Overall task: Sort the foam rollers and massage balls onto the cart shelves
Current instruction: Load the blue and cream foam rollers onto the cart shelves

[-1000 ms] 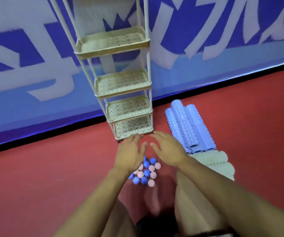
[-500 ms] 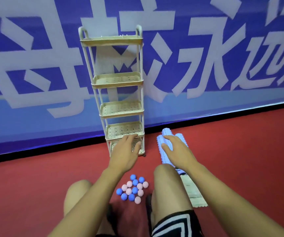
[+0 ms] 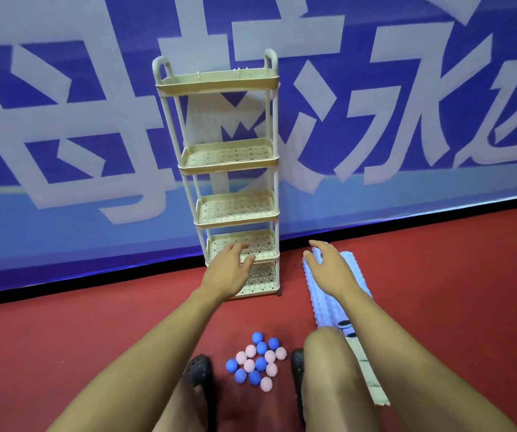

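A tall cream cart [image 3: 268, 157] with several perforated shelves, all bare, stands on the red floor against the blue wall. Several spiky blue and pink massage balls [image 3: 258, 361] lie in a cluster on the floor between my feet. Ridged light-blue foam rollers [image 3: 321, 302] lie to the right of the cart, with cream rollers [image 3: 369, 378] nearer me, partly hidden by my right arm and knee. My left hand [image 3: 229, 271] is stretched out, fingers relaxed, in front of the cart's lower shelves. My right hand [image 3: 328, 268] hovers open over the blue rollers. Neither holds anything.
The blue banner wall [image 3: 95, 151] with large pale characters runs behind the cart, and a black strip marks its foot. My black perforated shoes [image 3: 199, 371] flank the balls. Red floor [image 3: 453, 291] stretches to both sides.
My view has pulled back and up, so the whole cart now shows. My hands have lifted away from the balls and spread apart, the left toward the cart, the right over the rollers.
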The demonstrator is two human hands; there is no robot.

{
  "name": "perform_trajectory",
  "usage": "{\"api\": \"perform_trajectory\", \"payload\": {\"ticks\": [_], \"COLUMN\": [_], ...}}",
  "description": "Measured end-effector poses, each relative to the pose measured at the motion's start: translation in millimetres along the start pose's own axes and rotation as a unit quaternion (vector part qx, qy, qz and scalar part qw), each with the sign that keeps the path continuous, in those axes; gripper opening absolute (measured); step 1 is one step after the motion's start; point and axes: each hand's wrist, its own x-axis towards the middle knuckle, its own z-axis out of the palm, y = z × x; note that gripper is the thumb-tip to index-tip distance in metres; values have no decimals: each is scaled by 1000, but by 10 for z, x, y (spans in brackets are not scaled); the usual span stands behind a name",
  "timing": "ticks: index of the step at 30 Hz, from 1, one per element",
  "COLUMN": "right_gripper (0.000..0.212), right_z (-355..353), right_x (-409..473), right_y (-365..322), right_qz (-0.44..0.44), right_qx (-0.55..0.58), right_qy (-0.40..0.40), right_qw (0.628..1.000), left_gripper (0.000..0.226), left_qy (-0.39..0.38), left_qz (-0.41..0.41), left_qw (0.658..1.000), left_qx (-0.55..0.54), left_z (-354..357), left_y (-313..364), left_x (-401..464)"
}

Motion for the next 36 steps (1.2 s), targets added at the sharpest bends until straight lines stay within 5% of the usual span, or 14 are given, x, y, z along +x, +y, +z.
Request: {"api": "perform_trajectory", "payload": {"ticks": [6,12,15,18,20,23,28,34,36], "right_gripper": [47,53,61,83,106,123,123,129,104], "right_z": [281,953,1289,1567,1703,1875,2081,2121,2074], "right_x": [991,1796,1963,1996,1955,1832,1786,1886,1846], "right_y": [676,1855,2623,3421,3898,4295,4409,3830,3484], "right_qz": [55,101,168,268,369,435,459,484,482], "right_qx": [-28,-127,-170,-174,-161,-113,-132,25,142], "right_qy": [-11,-77,-115,-122,-129,-101,-71,-78,-72], "right_qw": [998,984,964,940,906,888,876,871,862], "left_gripper": [59,67,68,58,37,34,35,14,12], "left_qy": [-3,47,45,127,177,204,255,275,275], "left_qz": [-183,-221,-297,-281,-250,-227,-201,-234,-251], "left_qw": [954,921,813,701,662,645,587,605,605], "left_qx": [-235,-316,-498,-643,-684,-701,-742,-710,-703], "left_z": [440,1388,1773,1875,1895,1930,1911,1882,1816], "left_y": [-286,-655,-923,-1268,-1444,-1587,-1501,-1192,-1133], "left_x": [1246,2351,2673,2941,3090,3178,3168,2840,2671]}}
